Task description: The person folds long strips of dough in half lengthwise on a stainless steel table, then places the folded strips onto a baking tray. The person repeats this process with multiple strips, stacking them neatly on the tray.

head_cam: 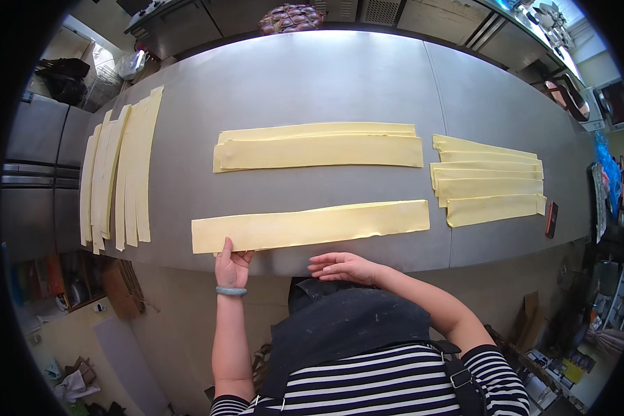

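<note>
A long, flat strip of pale yellow dough lies near the front edge of the steel table, perhaps with another layer beneath. My left hand, with a bangle at the wrist, pinches its lower left part, thumb on top and fingers partly hidden under it. My right hand hovers by the table edge below the strip, holding nothing, its fingers slightly apart. Beyond the near strip, a stack of overlapping dough strips rests across the middle of the table.
More overlapping dough strips lie to the right, beside a phone. Narrower strips run lengthwise at the left end of the steel table. A steel refrigerator stands left; a net bag of onions sits past the far edge.
</note>
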{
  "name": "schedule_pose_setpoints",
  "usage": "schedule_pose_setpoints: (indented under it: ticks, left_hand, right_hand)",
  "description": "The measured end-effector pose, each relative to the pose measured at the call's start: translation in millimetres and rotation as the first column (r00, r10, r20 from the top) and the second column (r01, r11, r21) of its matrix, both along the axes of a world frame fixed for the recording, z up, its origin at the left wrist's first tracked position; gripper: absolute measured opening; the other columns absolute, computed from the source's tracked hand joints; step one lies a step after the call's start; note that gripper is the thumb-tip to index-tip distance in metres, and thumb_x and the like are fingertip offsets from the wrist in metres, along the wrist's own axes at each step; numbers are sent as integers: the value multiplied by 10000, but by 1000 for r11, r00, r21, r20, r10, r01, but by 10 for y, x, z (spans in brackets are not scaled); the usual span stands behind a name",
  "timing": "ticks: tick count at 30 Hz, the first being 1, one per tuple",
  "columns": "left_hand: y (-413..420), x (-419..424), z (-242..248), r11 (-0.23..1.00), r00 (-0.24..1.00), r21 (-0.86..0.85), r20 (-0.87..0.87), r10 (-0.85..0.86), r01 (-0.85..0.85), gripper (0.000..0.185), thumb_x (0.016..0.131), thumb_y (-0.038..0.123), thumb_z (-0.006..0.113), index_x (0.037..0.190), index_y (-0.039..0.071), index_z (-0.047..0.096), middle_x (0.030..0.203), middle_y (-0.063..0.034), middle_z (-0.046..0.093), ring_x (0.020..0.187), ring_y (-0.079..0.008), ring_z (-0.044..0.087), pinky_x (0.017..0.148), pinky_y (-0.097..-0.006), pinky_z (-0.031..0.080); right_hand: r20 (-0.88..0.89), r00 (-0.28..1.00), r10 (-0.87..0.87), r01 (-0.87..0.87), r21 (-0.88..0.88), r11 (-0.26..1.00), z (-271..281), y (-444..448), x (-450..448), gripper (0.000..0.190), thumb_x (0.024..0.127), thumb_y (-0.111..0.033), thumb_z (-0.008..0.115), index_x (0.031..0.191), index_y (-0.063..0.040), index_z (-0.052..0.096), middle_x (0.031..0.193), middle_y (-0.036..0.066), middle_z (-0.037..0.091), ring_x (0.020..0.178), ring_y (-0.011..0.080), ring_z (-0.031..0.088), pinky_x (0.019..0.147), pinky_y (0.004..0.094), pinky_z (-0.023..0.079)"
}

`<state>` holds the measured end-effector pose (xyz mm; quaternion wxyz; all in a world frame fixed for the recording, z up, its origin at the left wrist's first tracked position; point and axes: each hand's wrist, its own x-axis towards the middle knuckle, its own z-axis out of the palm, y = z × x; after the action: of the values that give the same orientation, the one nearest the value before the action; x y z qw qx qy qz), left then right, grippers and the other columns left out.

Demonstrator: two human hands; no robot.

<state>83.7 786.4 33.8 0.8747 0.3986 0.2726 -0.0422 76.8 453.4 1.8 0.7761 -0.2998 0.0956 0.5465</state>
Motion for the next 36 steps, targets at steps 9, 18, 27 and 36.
schedule_pose_setpoints:
  ticks: [9,18,27,36]
  left_hand:
    - [-174,-140,569,998,1000,57,2,13,-13,343,1084,267,472,1302,21,572,1238,-135,681,1116,-256,684,945,-423,591]
    - [27,-206,313,1000,1000,5,3,28,-28,360,1087,257,465,1361,34,530,1323,-132,636,1204,-280,635,1009,-447,554]
    - [704,-115,-390,1000,993,-14,-118,8,-10,280,1024,85,531,1300,46,560,1257,-108,662,1144,-259,661,977,-459,568]
    - [401,800,-277,993,996,-118,88,-20,30,290,1004,31,566,1293,52,557,1219,-99,670,1116,-247,667,986,-405,554]
  right_hand:
    - [-387,391,-835,914,59,400,-469,23,-309,409,1003,-226,584,1342,-6,525,1389,147,577,1359,294,491,1188,451,356]
    - [-151,-83,-985,996,-37,-78,-511,-368,-56,424,1040,-329,530,1342,-31,541,1349,113,623,1281,260,568,1105,438,448]
    - [219,61,-974,956,-292,-6,-515,-714,148,392,981,16,582,1365,-36,518,1325,94,603,1218,238,598,1064,408,496]
    - [297,13,-955,978,-204,-50,-137,-1193,813,394,971,-42,640,1349,-48,528,1327,101,592,1208,244,591,1057,416,488]
